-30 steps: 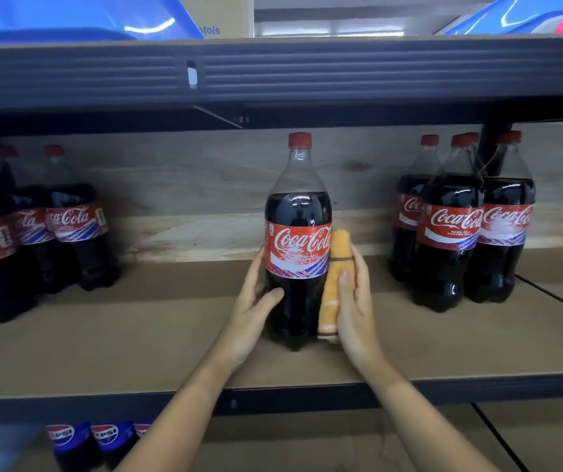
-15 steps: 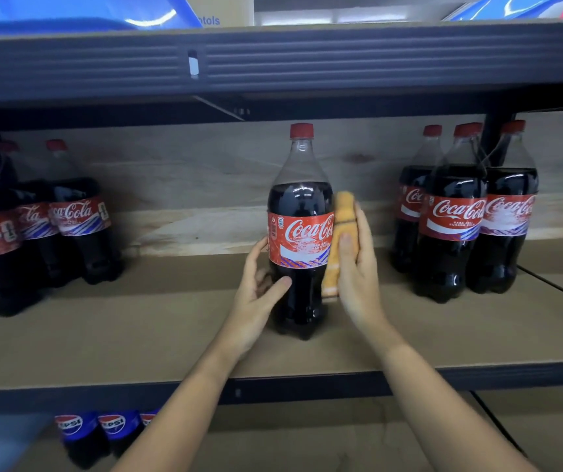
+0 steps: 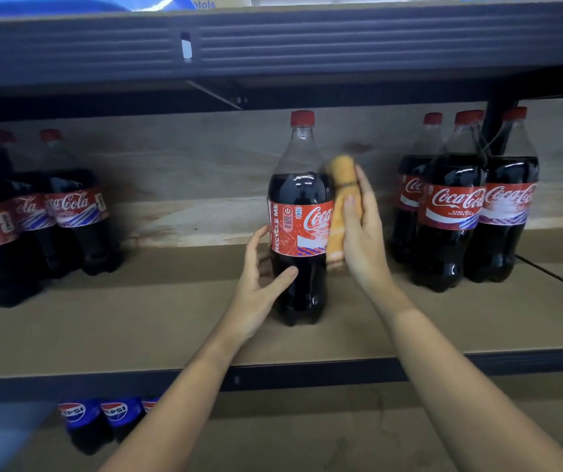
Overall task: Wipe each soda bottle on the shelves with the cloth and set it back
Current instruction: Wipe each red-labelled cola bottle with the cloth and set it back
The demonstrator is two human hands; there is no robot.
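A tall cola bottle with a red cap and red label stands upright in the middle of the brown shelf board. My left hand grips its lower body from the left, thumb across the front. My right hand holds a folded orange cloth and presses it against the bottle's right side, at label and shoulder height.
Three cola bottles stand in a cluster on the right of the same shelf, and several more on the left. A dark metal beam of the shelf above hangs overhead. Pepsi bottles sit on the lower shelf.
The cloth in my right hand has slid up the bottle's right side, from the lower body to the label and shoulder. The bottle has turned, showing a different part of its label.
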